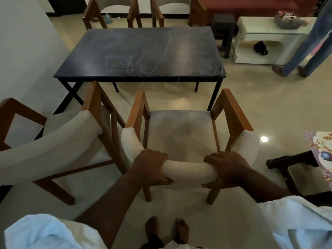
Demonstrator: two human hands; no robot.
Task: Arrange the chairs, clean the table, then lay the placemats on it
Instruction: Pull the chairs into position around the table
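Note:
A wooden chair (179, 130) with a cream seat stands in front of me, facing the dark table (143, 51). My left hand (150, 167) and my right hand (226, 170) both grip its padded cream backrest (186, 170), one at each side. The tabletop is dark stone with pale scribble marks on it. A second chair (53, 141) of the same kind stands turned at an angle to the left. Two more chairs (111, 11) stand at the table's far side. A flower-patterned sheet (319, 150), perhaps a placemat, shows at the right edge.
A white wall runs along the left. Another person's legs (309, 47) stand at the far right by a white side table (269, 38). A dark stool (223, 31) and a red sofa (242, 6) are behind. Dark furniture (294, 168) sits at my right. My bare feet (167, 229) are on tiled floor.

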